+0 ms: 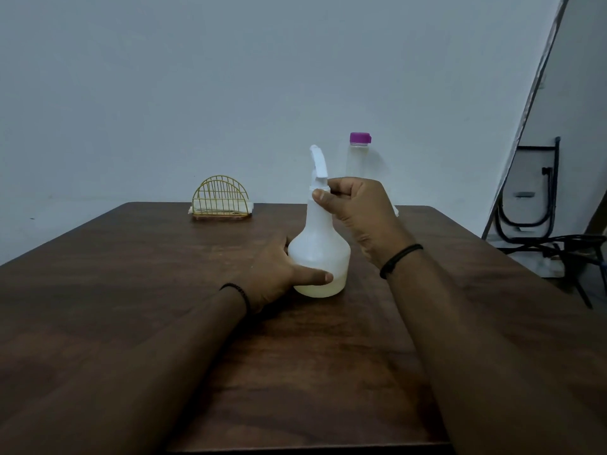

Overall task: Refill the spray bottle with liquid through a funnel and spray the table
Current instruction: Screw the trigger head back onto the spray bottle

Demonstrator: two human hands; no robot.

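A white translucent spray bottle (pixel 320 254) stands upright in the middle of the dark wooden table (pixel 164 307), with a thin layer of pale liquid at its bottom. My left hand (pixel 279 270) wraps the bottle's wide base from the left, thumb across the front. My right hand (pixel 358 208) is closed around the neck, just under the white spray head (pixel 318 167). A clear bottle with a purple cap (pixel 359 152) stands behind, its lower part hidden by my right hand. No funnel is visible.
A gold wire napkin holder (pixel 220 200) with napkins sits at the table's far edge, left of centre. A plain wall stands behind the table. Folded black metal chair frames (pixel 538 205) lean at the right, beyond the table's right edge.
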